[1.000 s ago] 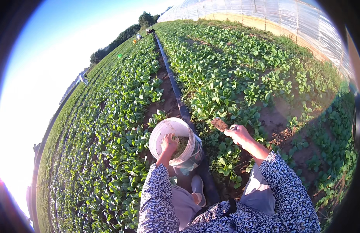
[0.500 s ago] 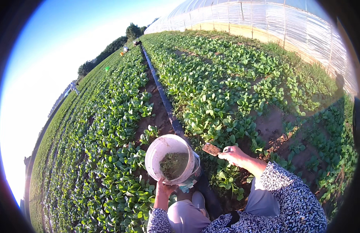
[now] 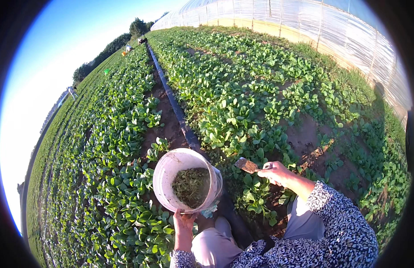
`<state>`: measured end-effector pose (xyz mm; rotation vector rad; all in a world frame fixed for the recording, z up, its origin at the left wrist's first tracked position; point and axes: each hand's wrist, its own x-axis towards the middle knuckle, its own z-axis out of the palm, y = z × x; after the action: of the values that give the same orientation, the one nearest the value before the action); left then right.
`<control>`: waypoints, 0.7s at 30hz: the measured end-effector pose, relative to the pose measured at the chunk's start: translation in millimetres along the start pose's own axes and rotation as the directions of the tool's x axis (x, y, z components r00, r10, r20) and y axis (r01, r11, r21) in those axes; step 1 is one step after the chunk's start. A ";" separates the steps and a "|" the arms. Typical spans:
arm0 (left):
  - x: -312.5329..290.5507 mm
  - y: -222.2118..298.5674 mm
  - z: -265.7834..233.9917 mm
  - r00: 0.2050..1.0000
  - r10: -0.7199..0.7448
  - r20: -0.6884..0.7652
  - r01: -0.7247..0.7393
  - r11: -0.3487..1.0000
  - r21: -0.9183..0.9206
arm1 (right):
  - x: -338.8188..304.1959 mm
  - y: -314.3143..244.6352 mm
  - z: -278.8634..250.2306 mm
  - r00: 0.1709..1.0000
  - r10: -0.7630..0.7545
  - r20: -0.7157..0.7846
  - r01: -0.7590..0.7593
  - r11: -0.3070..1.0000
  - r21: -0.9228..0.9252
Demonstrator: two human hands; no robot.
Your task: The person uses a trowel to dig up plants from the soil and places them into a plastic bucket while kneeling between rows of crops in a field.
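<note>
My left hand [image 3: 184, 223] is closed on the near rim of a white plastic bucket [image 3: 161, 178], which is tilted with its mouth facing me. Inside the bucket lies a heap of cut green leaves and plant bits [image 3: 190, 185]. To the right, my right hand [image 3: 277, 173] grips the handle of a small flat-bladed scraper [image 3: 247, 165]. Its blade is coated with brown soil and points left toward the bucket, a short way above the leafy plants. The fingers of my left hand are partly hidden behind the rim.
A dark hose [image 3: 171, 96] runs along the bare soil strip [image 3: 164, 127] between beds of leafy greens [image 3: 113, 147]. More greens [image 3: 236, 111] grow on the right, with a plastic-covered greenhouse [image 3: 292, 20] beyond. Distant people [image 3: 72, 92] and trees [image 3: 108, 49] stand far off.
The bucket has shifted slightly left and tilted, so more of its leafy contents show. The scraper remains in my right hand, slightly farther from the bucket. The whole view has moved a little.
</note>
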<state>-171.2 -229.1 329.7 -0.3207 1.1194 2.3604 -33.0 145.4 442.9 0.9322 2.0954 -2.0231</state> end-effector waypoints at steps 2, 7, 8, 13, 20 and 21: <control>16.4 20.5 -7.7 0.987 -0.038 -0.155 0.028 0.997 -0.067 | 3.7 6.9 3.9 0.999 -0.012 0.043 0.010 0.999 0.052; 92.7 43.0 27.6 0.991 0.027 -0.132 -0.053 0.979 -0.198 | -0.2 7.6 -14.0 0.998 0.001 -0.062 -0.001 1.000 0.001; 112.2 45.9 36.8 0.992 0.066 -0.105 -0.086 0.976 -0.199 | -1.3 6.1 -16.8 0.998 -0.015 -0.060 0.017 1.000 0.025; 237.0 44.3 44.5 0.986 0.132 -0.101 -0.149 0.970 -0.191 | -14.9 7.9 -25.8 0.998 0.002 -0.056 0.004 0.995 0.102; 349.6 60.3 29.8 0.958 0.089 -0.273 -0.108 0.993 -0.052 | -48.4 17.0 -45.7 0.966 0.187 -0.177 -0.210 0.970 -0.120; 344.4 40.2 39.5 0.976 0.106 -0.193 -0.098 0.994 0.047 | -51.0 28.2 -50.3 0.965 0.182 -0.189 -0.217 0.959 -0.181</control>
<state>-483.6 -102.8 239.2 -0.5017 1.2972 2.4353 39.1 172.2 447.7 1.2616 2.1363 -1.6527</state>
